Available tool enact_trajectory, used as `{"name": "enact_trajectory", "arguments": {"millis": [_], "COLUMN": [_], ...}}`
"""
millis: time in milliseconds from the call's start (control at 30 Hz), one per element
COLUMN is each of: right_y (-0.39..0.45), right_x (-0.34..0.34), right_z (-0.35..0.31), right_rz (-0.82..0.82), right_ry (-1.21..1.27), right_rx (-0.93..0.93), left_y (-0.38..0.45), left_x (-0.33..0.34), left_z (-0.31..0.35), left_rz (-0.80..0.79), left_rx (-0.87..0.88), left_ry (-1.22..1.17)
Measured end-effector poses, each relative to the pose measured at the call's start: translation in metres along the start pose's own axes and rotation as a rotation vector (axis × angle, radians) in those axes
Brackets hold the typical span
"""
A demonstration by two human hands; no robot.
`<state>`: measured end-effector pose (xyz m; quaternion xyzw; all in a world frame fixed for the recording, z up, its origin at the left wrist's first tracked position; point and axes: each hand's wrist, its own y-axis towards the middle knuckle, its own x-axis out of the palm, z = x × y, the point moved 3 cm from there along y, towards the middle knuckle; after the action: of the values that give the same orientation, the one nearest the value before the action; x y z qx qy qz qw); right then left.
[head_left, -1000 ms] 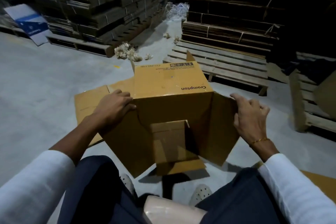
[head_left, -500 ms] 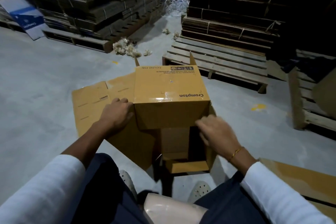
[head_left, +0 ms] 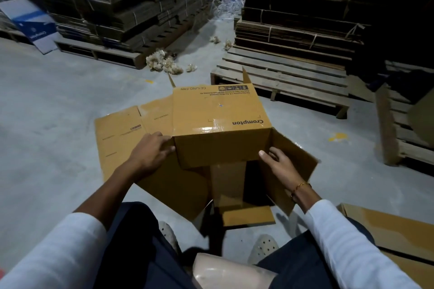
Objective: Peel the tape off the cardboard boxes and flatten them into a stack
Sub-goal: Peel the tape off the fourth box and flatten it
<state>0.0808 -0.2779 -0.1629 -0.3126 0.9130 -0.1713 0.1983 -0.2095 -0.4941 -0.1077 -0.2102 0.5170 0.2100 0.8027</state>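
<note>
A brown cardboard box (head_left: pixel 218 105) printed "Crompton" lies on its side in front of my knees, its open end toward me with the flaps spread. A shiny strip of clear tape (head_left: pixel 212 128) runs along its near top edge. My left hand (head_left: pixel 150 155) grips the box at its left corner, where the left flap (head_left: pixel 164 192) folds out. My right hand (head_left: pixel 279 166) hovers with spread fingers just inside the right flap (head_left: pixel 296 162), thumb up beside the upper flap's edge. A flattened box (head_left: pixel 117 131) lies on the floor behind my left hand.
More flat cardboard (head_left: pixel 389 225) lies at my right. A wooden pallet (head_left: pixel 281 77) sits beyond the box, and another pallet (head_left: pixel 404 134) is at the right. Tall bundles of flattened cartons (head_left: pixel 131 2) line the back. Wads of peeled tape (head_left: pixel 164 65) litter the concrete floor.
My right hand let go of the right flap's outer edge, moved in over the box opening, then drew back to the flap's inner side. The left hand stayed at the left corner.
</note>
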Motion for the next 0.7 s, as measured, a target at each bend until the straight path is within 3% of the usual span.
{"name": "enact_trajectory", "arguments": {"millis": [67,200,333,433,600,700], "right_y": [-0.002,-0.011,-0.018,-0.023,-0.039,-0.040], "right_x": [0.003,0.004,0.004,-0.001,0.020,0.047], "right_z": [0.003,-0.012,-0.058,-0.085,-0.092,-0.081], "right_rz": [-0.004,0.082,0.129,0.158,0.037,0.034], "right_ry": [0.057,0.113,0.427,0.508,0.562,0.569], "right_rx": [-0.052,-0.143,-0.138,-0.081,0.028,0.063], "left_y": [-0.004,-0.012,-0.017,-0.026,-0.055,-0.072], "left_x": [-0.003,-0.017,-0.034,-0.033,-0.022,-0.010], "left_z": [0.004,0.012,0.017,0.019,0.017,0.006], "left_rz": [-0.006,0.027,0.124,0.074,-0.091,-0.092], "left_rx": [-0.024,-0.146,-0.269,-0.254,-0.388,-0.355], "left_ry": [-0.119,-0.573,-0.835,-0.756,-0.715,-0.680]}}
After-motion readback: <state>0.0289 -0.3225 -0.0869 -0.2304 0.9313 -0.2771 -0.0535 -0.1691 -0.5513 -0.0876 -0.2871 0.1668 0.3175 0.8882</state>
